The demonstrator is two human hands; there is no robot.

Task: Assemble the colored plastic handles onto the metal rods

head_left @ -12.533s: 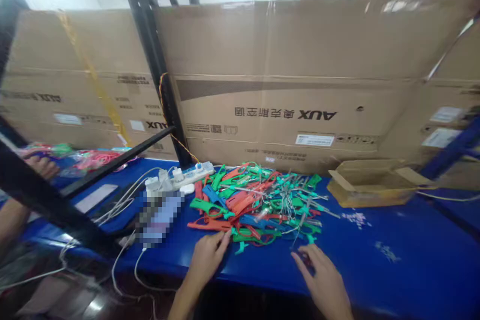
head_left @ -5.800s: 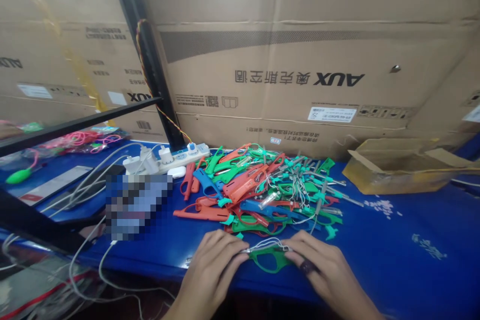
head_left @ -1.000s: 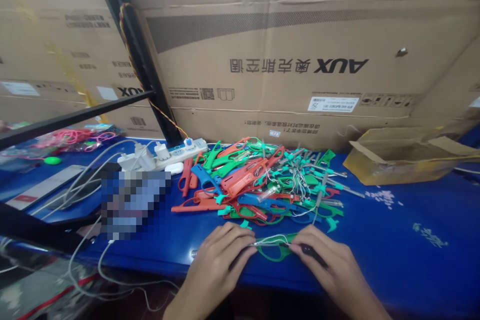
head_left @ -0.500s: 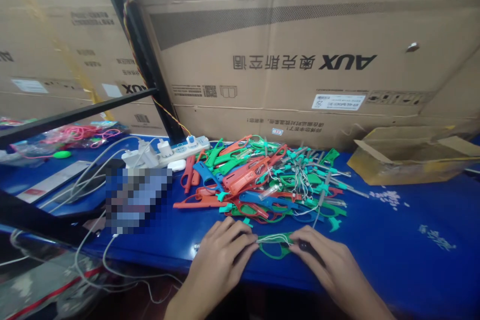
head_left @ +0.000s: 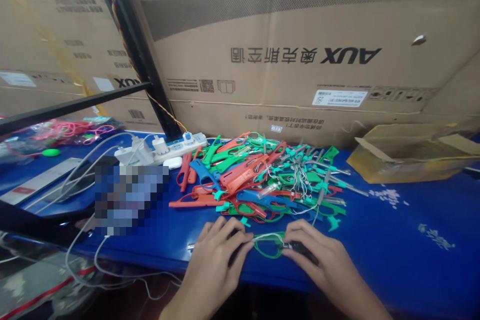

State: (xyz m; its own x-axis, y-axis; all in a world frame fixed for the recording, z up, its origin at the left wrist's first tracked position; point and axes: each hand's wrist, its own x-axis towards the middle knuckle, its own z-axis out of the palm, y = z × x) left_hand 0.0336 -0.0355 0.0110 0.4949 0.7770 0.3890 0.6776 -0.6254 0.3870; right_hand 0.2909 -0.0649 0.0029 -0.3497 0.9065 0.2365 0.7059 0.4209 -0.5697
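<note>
A green lighter shell [head_left: 270, 257] with a loop-shaped trigger guard lies across the front of the table between my hands. Thin white wires [head_left: 270, 235] run along it. My left hand [head_left: 221, 252] pinches its left end with thumb and fingers. On the other end, my right hand [head_left: 320, 250] is closed, with a dark piece [head_left: 304, 249] showing between its fingers. A small metal tip [head_left: 191, 247] shows left of my left hand. Just beyond both hands lies a heap of red, green and blue lighter parts [head_left: 243, 177], with metal tubes and white wires among them.
An open cardboard box [head_left: 405, 167] stands at the right. A power strip [head_left: 183, 149] with chargers, cables and a blurred-out screen [head_left: 131, 200] lie left. A black metal post [head_left: 140, 55] and large cartons [head_left: 285, 20] stand behind the blue table [head_left: 375, 245].
The view has shifted slightly. My hands have moved a little closer together and stay on the green lighter shell, whose loop is turned a bit differently.
</note>
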